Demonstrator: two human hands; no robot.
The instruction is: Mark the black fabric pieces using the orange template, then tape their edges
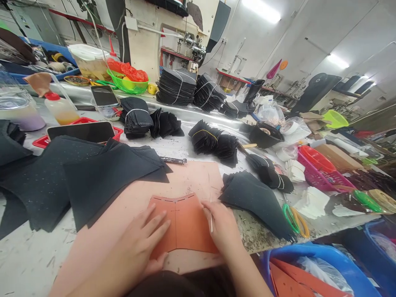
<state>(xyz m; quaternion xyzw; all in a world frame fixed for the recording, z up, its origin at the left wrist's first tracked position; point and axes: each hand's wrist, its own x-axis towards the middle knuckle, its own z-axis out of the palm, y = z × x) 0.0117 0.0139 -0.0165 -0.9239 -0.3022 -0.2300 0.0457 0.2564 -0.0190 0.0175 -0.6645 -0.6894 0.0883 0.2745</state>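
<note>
An orange template (pixel 187 225) lies on a pink sheet (pixel 198 175) on the counter (pixel 24 268). On the template's left part rests the left hand (pixel 145 233), fingers (pixel 158 220) spread; at its right edge the right hand (pixel 223 226) pinches a thin white stick (pixel 211 222). Dark cut pieces (pixel 105 177) lie left of the template

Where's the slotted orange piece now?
The slotted orange piece lies on the pink sheet, bottom center in the head view, left hand on its left side, right hand at its right.
</note>
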